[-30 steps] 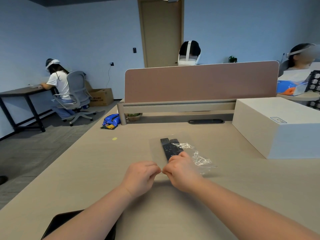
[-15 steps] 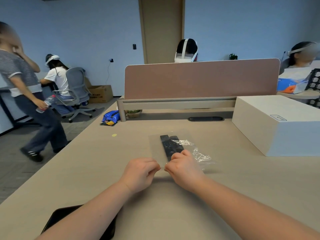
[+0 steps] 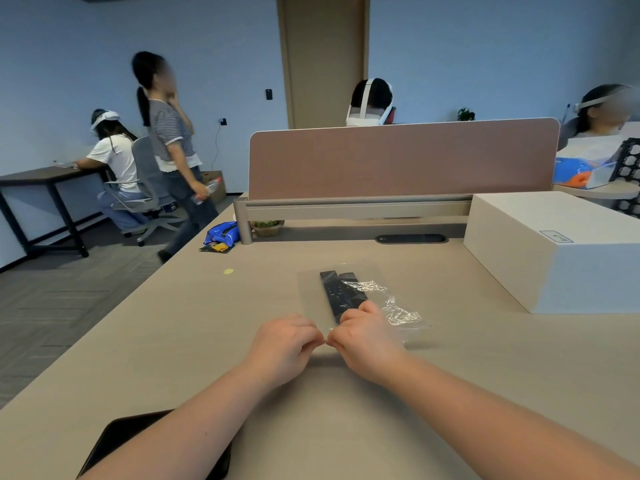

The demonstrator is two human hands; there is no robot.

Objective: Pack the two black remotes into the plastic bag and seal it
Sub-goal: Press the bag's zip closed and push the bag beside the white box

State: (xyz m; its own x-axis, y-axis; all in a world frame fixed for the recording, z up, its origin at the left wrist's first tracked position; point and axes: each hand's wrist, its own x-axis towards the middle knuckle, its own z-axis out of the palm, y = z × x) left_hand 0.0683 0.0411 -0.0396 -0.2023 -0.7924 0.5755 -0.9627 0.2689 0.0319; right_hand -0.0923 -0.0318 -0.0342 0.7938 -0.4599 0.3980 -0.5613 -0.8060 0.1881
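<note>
Both hands meet at the near edge of the bag (image 3: 349,289): the left hand (image 3: 282,342) and the right hand (image 3: 363,336) are each curled into a pinch, fingertips almost touching one another, clamped on the bag's mouth where the seal would run. The bag lies flat on the worktop (image 3: 173,341) with the two remotes (image 3: 341,293) inside, side by side, their long sides touching and their far ends pointing away from the person. The bag's right part is crumpled and glints, so some slack sits there. Packing looks done; the step in hand is, I judge, closing the seal. To do it well, the pinch should start at the middle and run outward to each corner, pressing both strips together firmly with no gap, while the bag stays flat so the remotes do not slide toward the mouth. Smoothing the crumpled right side first would help the strips line up. Whether any stretch of the seal is already shut cannot be told, as the hands cover it. Further out, a white box (image 3: 554,247) stands well apart to the right, and a dark phone (image 3: 114,441) lies near the left forearm.
</note>
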